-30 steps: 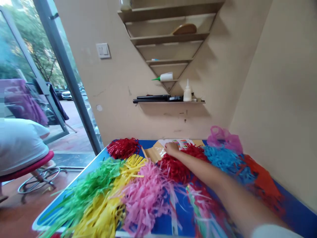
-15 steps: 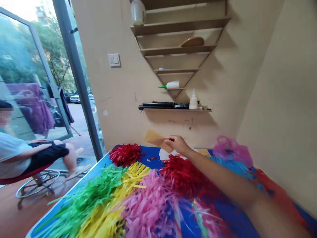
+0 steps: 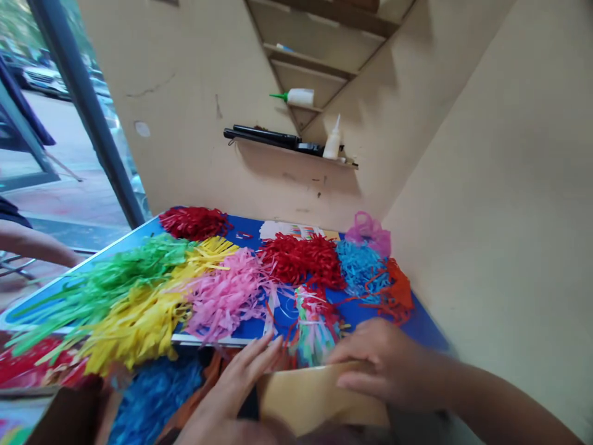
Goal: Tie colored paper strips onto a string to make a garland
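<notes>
At the bottom of the head view, my right hand (image 3: 393,364) pinches the upper right edge of a tan sheet (image 3: 315,395), thumb on the near side. Its lower part is blurred and cut off by the frame. Beside the sheet's left edge, my left hand (image 3: 236,389) has its fingers stretched out; whether it touches the sheet I cannot tell. Just beyond the hands lies a bundle of mixed red, white and green streamers (image 3: 315,324) at the table's near edge.
Piles of green (image 3: 130,266), yellow (image 3: 143,315), pink (image 3: 227,293), red (image 3: 301,259) and light blue strips (image 3: 364,269) cover the blue table (image 3: 430,330). A pink plastic bag (image 3: 368,233) lies at the back right. Dark blue strips (image 3: 157,395) are below the table edge.
My right hand has drawn the tan sheet back from the far side of the table towards me. My left hand has come into view. The view has tipped downward.
</notes>
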A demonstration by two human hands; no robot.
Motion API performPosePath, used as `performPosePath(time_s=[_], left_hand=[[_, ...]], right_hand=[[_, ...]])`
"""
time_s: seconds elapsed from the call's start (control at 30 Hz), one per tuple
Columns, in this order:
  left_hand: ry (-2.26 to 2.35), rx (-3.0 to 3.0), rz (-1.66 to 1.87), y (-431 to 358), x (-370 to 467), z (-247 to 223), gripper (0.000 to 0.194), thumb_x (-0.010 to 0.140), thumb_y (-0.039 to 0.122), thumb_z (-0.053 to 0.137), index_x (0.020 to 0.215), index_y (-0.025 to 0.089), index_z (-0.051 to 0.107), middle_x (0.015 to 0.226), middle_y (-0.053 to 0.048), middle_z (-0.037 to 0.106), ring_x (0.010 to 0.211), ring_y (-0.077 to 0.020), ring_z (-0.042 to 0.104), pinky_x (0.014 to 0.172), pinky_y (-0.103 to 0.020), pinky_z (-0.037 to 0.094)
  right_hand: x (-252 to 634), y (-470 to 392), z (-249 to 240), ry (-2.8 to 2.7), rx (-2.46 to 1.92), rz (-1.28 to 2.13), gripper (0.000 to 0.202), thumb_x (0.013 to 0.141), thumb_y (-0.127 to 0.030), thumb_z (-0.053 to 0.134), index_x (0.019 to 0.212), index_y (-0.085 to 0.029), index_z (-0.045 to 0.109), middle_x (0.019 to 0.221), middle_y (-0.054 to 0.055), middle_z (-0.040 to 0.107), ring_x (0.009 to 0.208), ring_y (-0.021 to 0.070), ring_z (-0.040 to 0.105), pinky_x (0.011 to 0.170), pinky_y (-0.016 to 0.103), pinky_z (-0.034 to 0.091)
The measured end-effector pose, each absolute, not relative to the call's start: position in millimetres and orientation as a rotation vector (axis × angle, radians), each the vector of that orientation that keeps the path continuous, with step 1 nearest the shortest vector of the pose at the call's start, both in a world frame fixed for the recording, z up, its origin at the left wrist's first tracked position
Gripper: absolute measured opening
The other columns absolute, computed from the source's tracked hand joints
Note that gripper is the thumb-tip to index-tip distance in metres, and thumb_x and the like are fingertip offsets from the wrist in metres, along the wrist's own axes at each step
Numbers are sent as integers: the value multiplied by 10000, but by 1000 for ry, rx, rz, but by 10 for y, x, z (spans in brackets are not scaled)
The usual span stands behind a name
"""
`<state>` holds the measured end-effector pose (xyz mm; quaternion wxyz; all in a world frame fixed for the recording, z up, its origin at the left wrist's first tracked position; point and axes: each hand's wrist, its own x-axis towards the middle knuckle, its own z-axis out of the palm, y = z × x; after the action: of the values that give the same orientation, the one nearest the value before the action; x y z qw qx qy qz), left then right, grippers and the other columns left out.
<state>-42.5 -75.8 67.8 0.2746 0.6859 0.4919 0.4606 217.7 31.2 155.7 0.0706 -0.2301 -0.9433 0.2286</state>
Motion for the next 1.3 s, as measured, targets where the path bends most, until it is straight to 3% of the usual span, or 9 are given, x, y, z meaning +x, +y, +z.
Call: performPosePath(time_s=[0.13, 0.23, 0.33, 0.5, 0.63, 0.77, 0.93, 1.07, 1.3], left_hand=[[1198, 1846, 1047, -666, -339, 853, 212, 796, 475, 669, 739, 304, 781, 943, -85, 753, 887, -247, 684, 803, -301, 559], [1244, 1743, 1058, -670, -290, 740, 252, 794, 481, 674, 674, 276, 758, 702, -60, 715, 646, -195, 645, 613, -229, 531], [1272, 1743, 1078, -686, -269, 616, 281, 810, 484, 662, 668, 258, 748, 612, -39, 666, 565, -176, 604, 570, -221, 496], [1224, 1885, 1047, -681, -293, 589, 341, 898, 444, 561, 697, 240, 746, 599, -35, 640, 549, -163, 592, 564, -225, 451], [1133, 1954, 889, -682, -327, 621, 376, 954, 359, 480, 708, 214, 723, 620, -39, 626, 562, -151, 595, 534, -227, 401], [1098, 1916, 984, -668, -324, 610, 360, 944, 340, 507, 670, 207, 698, 585, -15, 583, 528, -134, 549, 507, -226, 367], [1211, 1798, 973, -587, -332, 467, 479, 941, 422, 476, 536, 177, 550, 536, 17, 452, 513, -112, 434, 513, -229, 321], [1411, 1606, 1019, -536, -382, 268, 505, 913, 512, 476, 571, 156, 583, 591, -8, 518, 568, -128, 465, 545, -225, 354], [1512, 1614, 1098, -594, -279, 128, 486, 911, 502, 490, 612, 154, 652, 610, -25, 579, 600, -149, 523, 577, -225, 391]], right_hand=[[2074, 352, 1547, -2886, -486, 721, 148, 913, -294, 617, 971, -225, 734, 798, 9, 750, 691, 149, 646, 626, 243, 398], [1959, 399, 1532, -2905, -440, 440, 153, 913, -240, 585, 1005, -216, 705, 867, 37, 751, 779, 180, 630, 742, 315, 370], [1844, 422, 1498, -2947, -357, 147, 107, 902, -217, 572, 912, -215, 679, 832, 43, 740, 790, 195, 586, 812, 390, 302], [1736, 437, 1409, -2933, -228, 69, 169, 919, -157, 528, 824, -212, 655, 743, 11, 715, 709, 159, 538, 760, 385, 265], [1740, 417, 1301, -2818, -138, 84, 146, 922, -168, 522, 921, -214, 660, 828, 2, 745, 769, 158, 569, 740, 376, 257], [1693, 445, 1160, -2765, -104, 123, 175, 944, -166, 476, 918, -209, 644, 953, 9, 750, 840, 155, 602, 771, 373, 283], [1744, 715, 1163, -2439, -354, 713, 219, 978, -302, 488, 821, -215, 614, 898, 29, 719, 865, 169, 642, 835, 348, 412], [1974, 512, 1118, -1896, -680, 805, 175, 925, -308, 593, 767, -235, 608, 935, 51, 677, 932, 197, 627, 838, 309, 480], [1811, -7, 680, -1719, -765, 930, 114, 879, -248, 618, 776, -208, 646, 789, 36, 681, 760, 180, 641, 689, 262, 495]])
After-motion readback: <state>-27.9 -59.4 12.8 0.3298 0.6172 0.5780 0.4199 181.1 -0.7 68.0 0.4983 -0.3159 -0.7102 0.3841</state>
